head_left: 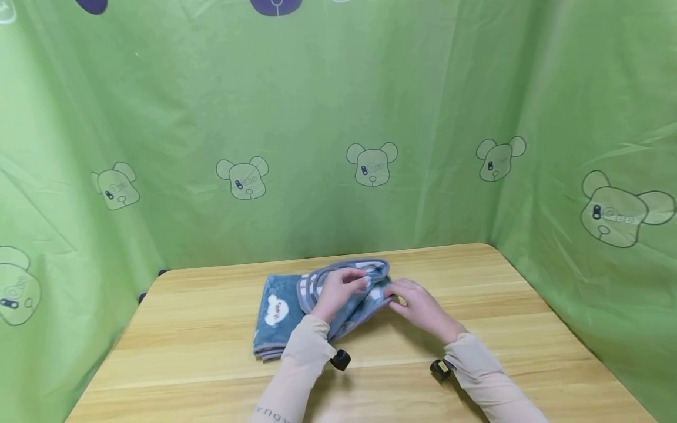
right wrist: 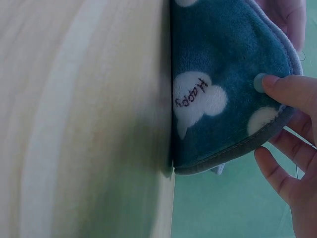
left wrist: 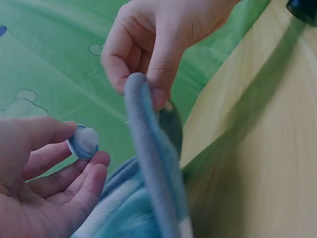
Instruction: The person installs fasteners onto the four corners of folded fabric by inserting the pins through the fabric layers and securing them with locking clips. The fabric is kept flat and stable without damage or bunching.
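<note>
A folded teal blanket (head_left: 282, 291) with grey trim and white patches lies on the table, its right part lifted. My right hand (head_left: 423, 308) pinches the blanket's edge, the thumb on a small pale round button (right wrist: 258, 83) against the cloth. On the other side a thin metal pin (left wrist: 127, 122) sticks out of the edge toward my left hand. Between thumb and fingers my left hand (left wrist: 54, 173) holds a small round white and light-blue cap (left wrist: 85, 141), apart from the pin. The left forearm hides some of the blanket in the head view.
The wood-grain table (head_left: 185, 352) stretches to both sides of the blanket. Green curtains (head_left: 307, 211) with bear-head prints hang behind and beside it. A black wrist camera (head_left: 341, 359) sits at the left wrist, another black camera (head_left: 440, 370) at the right.
</note>
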`<state>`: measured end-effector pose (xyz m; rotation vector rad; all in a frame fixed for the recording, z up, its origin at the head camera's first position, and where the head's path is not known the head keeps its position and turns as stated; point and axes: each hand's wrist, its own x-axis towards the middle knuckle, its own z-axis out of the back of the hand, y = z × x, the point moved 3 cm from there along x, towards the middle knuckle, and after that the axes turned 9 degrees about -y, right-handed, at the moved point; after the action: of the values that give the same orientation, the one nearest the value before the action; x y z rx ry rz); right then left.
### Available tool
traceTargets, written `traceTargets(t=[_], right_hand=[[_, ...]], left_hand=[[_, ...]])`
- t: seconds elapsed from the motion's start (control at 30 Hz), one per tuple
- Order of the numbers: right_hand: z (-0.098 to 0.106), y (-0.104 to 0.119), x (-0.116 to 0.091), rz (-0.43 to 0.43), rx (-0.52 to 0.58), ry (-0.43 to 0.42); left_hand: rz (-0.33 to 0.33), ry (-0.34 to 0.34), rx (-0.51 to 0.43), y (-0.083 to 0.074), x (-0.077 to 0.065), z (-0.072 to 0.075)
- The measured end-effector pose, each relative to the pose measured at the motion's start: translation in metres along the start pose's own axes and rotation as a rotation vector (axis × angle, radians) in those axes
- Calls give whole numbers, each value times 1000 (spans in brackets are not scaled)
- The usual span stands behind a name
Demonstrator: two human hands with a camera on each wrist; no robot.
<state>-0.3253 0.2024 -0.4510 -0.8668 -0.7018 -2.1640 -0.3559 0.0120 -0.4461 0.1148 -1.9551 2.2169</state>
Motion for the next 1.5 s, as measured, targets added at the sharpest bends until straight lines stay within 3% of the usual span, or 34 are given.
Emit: traceTargets(t=[0.23, 0.33, 0.8, 1.5], right_hand=[[1, 0, -1, 32, 3, -22], [2, 0, 0, 40, 8, -22], [1, 2, 1, 59, 13, -22], [1, 0, 1, 2, 8, 15]], left_hand=[[152, 7, -175, 13, 6, -17], [177, 7, -231, 16, 6, -21], [161, 58, -270, 21, 8, -26], [165, 69, -229, 27, 6, -27]])
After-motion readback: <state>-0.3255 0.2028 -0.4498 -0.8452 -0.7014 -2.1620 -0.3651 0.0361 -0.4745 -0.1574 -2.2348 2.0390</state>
